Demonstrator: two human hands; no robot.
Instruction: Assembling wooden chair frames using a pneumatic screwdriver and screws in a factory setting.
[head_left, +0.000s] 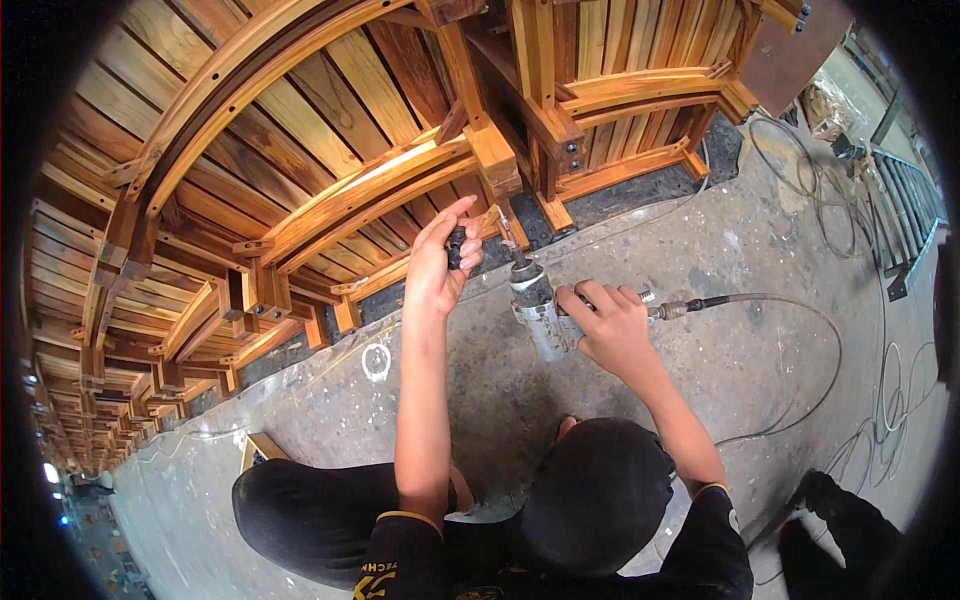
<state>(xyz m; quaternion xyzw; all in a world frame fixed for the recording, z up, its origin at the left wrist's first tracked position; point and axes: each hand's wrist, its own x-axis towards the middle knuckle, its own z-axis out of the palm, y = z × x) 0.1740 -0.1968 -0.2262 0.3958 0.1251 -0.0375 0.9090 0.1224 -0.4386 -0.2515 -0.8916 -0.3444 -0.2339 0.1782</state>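
Note:
My right hand (612, 325) grips the handle of a grey air impact driver (538, 310), with an air hose joined behind the hand. Its bit (507, 230) points up toward the end of a wooden leg (492, 160) on a slatted wooden frame (370, 190). Whether the tip touches the wood I cannot tell. Left of the bit, my left hand (440, 255) is closed around small black pieces (456, 246) that look like hardware; their exact kind is hidden by the fingers. The left thumb and forefinger reach up close to the bit's tip.
More curved slatted wooden frames (640, 100) stand in a row running to the far left, on dark matting (725, 150). A hose (835, 350) loops over the concrete floor (300, 410) on the right. A blue-grey metal rack (908, 195) lies far right. Dark-clothed legs (840, 520) show lower right.

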